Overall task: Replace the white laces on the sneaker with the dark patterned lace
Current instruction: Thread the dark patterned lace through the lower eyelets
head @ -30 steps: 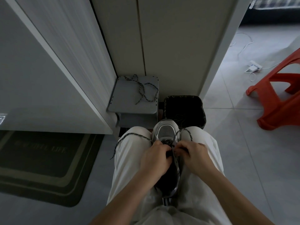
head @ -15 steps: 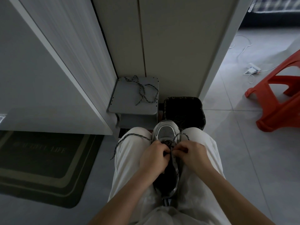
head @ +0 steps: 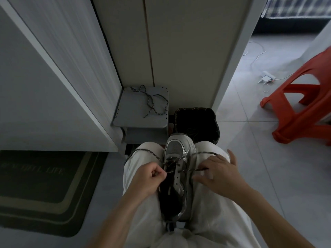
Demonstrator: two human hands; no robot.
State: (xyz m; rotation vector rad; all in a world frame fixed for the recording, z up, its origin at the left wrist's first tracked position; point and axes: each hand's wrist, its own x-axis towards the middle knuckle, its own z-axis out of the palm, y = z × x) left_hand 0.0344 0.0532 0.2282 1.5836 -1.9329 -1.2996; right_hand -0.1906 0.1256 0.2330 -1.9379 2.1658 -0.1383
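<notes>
the sneaker (head: 176,173) lies wedged between the person's knees, toe pointing away toward the wall, its silver toe cap up and the dark opening nearer the body. the dark patterned lace (head: 189,169) is threaded through the eyelets nearest the toe, and both its ends trail outward: one runs over the left knee and down the outside of the pale trousers (head: 211,212), the other arcs over the right knee.

the left hand (head: 149,178) is curled closed, thumb and forefinger pressed together on the lace just beside the left eyelet row. the right hand (head: 217,173) sits just right of the shoe with its fingers (head: 232,156) spread and lifted; a strand of the lace stretches from the shoe toward it, and i cannot tell whether the thumb has it pinched.

a second patterned lace (head: 150,101) lies loose in a tangle on a small grey stool (head: 130,111) against the wall, next to a black bin (head: 196,120). an orange plastic stool (head: 302,104) stands well apart on the tiled floor, and a dark doormat (head: 41,190) lies to the left.
</notes>
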